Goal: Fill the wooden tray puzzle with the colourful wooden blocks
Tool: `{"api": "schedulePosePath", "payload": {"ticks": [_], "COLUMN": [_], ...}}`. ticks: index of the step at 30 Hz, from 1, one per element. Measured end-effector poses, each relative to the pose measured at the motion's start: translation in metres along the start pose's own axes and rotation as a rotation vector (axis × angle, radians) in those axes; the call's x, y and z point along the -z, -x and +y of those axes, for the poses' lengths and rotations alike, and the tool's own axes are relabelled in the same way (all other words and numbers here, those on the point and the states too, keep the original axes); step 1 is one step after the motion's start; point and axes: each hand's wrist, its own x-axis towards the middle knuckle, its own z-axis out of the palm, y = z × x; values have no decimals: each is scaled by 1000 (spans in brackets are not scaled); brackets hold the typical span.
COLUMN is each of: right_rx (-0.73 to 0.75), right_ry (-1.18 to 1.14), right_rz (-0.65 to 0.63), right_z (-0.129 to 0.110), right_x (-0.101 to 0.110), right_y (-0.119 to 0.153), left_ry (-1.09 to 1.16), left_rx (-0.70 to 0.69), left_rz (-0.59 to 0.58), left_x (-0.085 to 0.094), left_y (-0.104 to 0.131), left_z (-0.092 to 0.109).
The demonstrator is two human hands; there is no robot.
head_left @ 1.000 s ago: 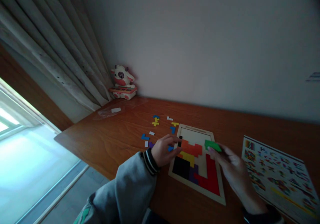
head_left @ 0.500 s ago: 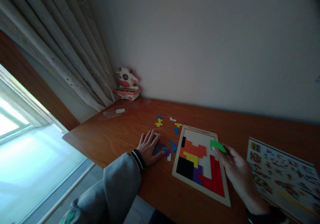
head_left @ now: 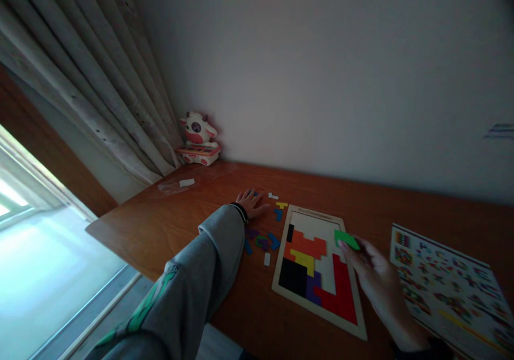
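My right hand (head_left: 371, 266) pinches green puzzle pieces (head_left: 346, 238) above the right side of the wooden puzzle board (head_left: 321, 313). Red, orange, yellow, purple and black pieces lie in the board, and its pale base shows at the top and in the middle. My left hand (head_left: 249, 204) rests palm down on the table, fingers spread, over loose pieces left of the board; it covers some of them. A blue piece (head_left: 278, 214), a yellow piece (head_left: 281, 205) and a white piece (head_left: 273, 196) lie just right of that hand. Nearer me sits a white piece (head_left: 267, 259) among several others.
A printed sheet (head_left: 450, 290) with coloured pictures lies right of the board. At the back left corner stands a cow toy (head_left: 198, 138) with a keyboard. A clear plastic wrapper (head_left: 172, 187) lies in front of it. A curtain (head_left: 100, 82) hangs left.
My left hand has slid away from me, off the nearer loose pieces and onto the farther ones. My right hand still holds the green pieces over the board. The view has shifted slightly.
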Motion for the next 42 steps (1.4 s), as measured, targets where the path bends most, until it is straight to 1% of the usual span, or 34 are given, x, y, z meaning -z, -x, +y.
{"api": "schedulePosePath", "payload": {"ticks": [3,5,7,10,12,13,15,17,18,20,22,24,26,27,29,30,31,32,34,38,40,42], "right_rx": [18,22,9,-21,-36,-40,-44,-47,-48,-47,-33,-10,14,25,41,43,41,39,41,23,17,32], "right_ry": [-1,-13,-39,-86,-101,-105,-107,-106,-102,-90,-77,-73,-75,-76,-73,-70,-68,-67,-68,-74,-71,-74], "right_rz": [-4,-11,-10,-24,-40,-42,-39,-27,-22,-17,-16,-11,1,5,3,-2,-8,-10,-3,-21,-32,-32], "right_z": [-1,-2,-4,-7,-8,-8,-7,-5,-4,-1,1,2,3,2,0,-2,-3,-5,-7,-8,-6,-4], "right_x": [-1,-2,-3,-4,-5,-5,-4,-3,-3,-1,2,4,5,5,5,4,3,2,0,-1,-1,0], "right_y": [0,0,1,3,4,5,4,2,1,-1,-3,-4,-4,-4,-3,-3,-2,-1,0,1,0,-1], "left_ry": [-14,-32,-62,-89,-111,-122,-141,-144,-132,-117,-129,-135,-149,-163,-203,-214,-207,-196,-181,-129,-115,-104], "left_rx": [-38,-82,-149,-253,-290,-294,-290,-297,-320,-326,-302,-302,-366,-428,-610,-660,-638,-580,-513,-492,-460,-401], "left_rz": [-40,-59,-68,-57,-32,-4,74,145,149,105,40,3,-22,-30,-31,-25,-6,3,-6,16,58,105], "left_x": [-2,-5,-10,-15,-15,-14,-9,-3,-2,-2,-7,-15,-22,-24,-26,-26,-24,-23,-18,-11,-11,-15], "left_y": [5,19,38,64,72,71,59,36,22,-6,-28,-41,-42,-38,-25,-16,-6,5,30,77,95,107], "left_z": [-1,-1,-2,-3,-2,1,9,22,28,40,48,51,47,43,34,29,25,21,17,17,18,17]}}
